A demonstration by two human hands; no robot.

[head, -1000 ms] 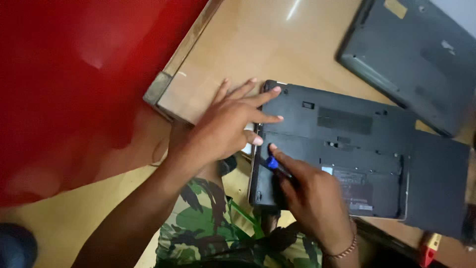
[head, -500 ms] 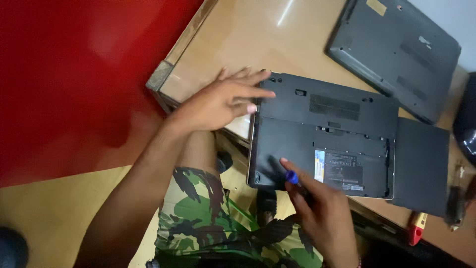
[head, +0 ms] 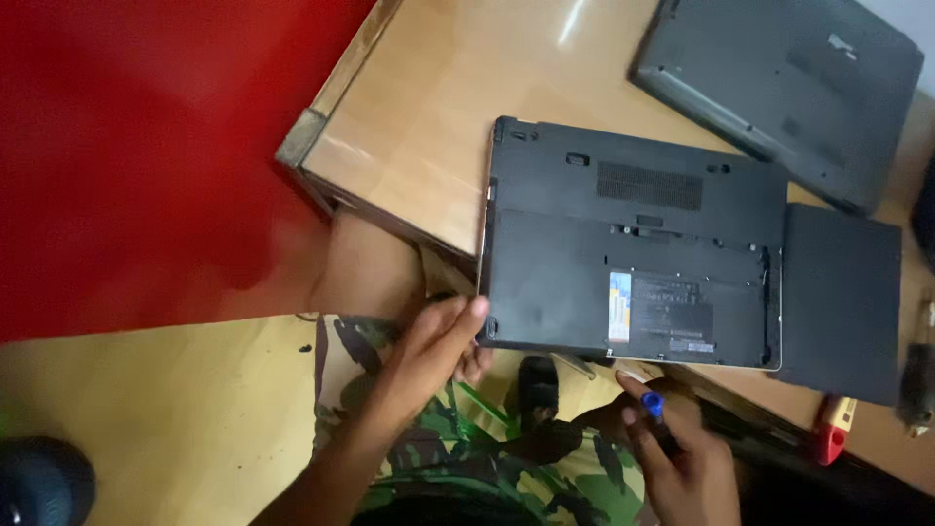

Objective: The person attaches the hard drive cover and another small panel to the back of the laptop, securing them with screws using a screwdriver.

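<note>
A dark grey laptop lies upside down on a light wooden table. Its bottom faces up, and its near edge sticks out a little past the table edge, toward the person. It has a vent grille near the far side and a small sticker near the front.

The left hand is at the near left corner of the laptop. The fingertips touch that corner. The fingers are bent and close together, but I cannot tell if they really grip the corner or just rest on it.

The right hand is lower down, just below the front edge of the laptop and not touching it. It is closed around a small tool with a blue tip (it looks like a little screwdriver, but most of it is hidden in the hand). The blue tip points up toward the laptop.

A flat black panel lies right beside the laptop on its right side. A second dark laptop lies farther back on the table, well apart from the hands. A small red and yellow thing sits at the table edge near the right hand.

The person wears green camouflage trousers. A big red surface fills the left side, next to the table.
</note>
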